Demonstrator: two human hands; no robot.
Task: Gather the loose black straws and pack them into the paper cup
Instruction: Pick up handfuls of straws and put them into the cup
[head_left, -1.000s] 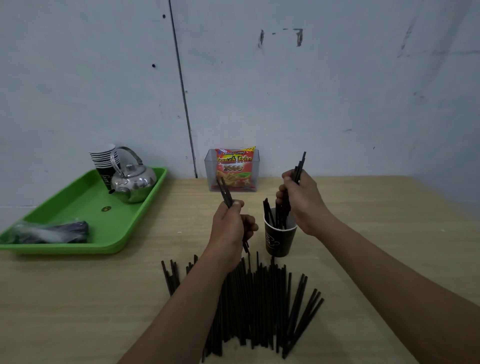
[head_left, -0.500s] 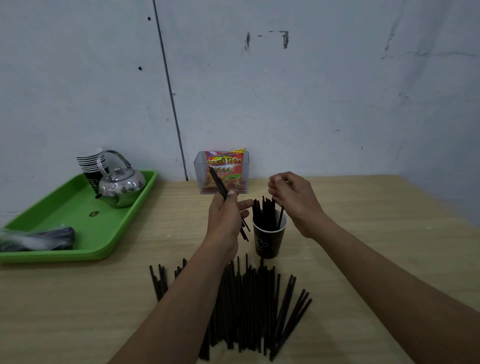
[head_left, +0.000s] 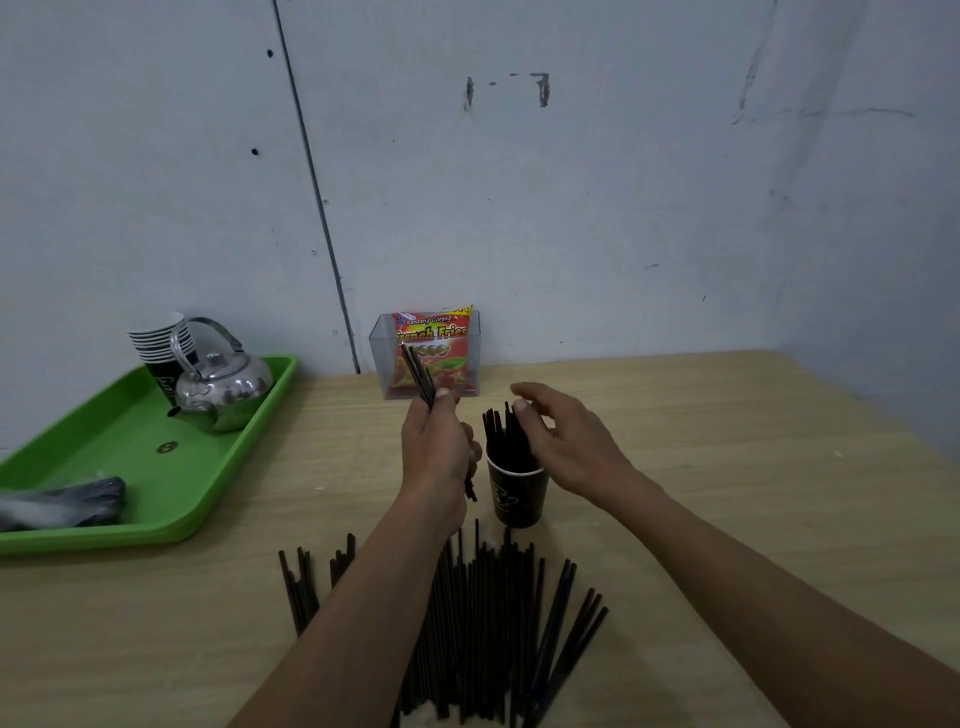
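Head view, straws (head_left: 416, 373) in left grip (head_left: 436, 448), cup (head_left: 518, 496) just beside

Open tabletop (head_left: 727, 467) runs to the right of the cup (head_left: 517, 493). The cup's mouth is crowded with upright straws (head_left: 501, 436) — the right hand (head_left: 566, 447) spread just beside them, the left hand (head_left: 434, 447) gripping a bundle (head_left: 418, 376) close on the other side. Loose straws (head_left: 483, 623) fan across the near edge; a clear box (head_left: 382, 353) stands behind — a tray (head_left: 156, 540) with kettle (head_left: 223, 387) and stacked cups (head_left: 161, 340) fills the left.
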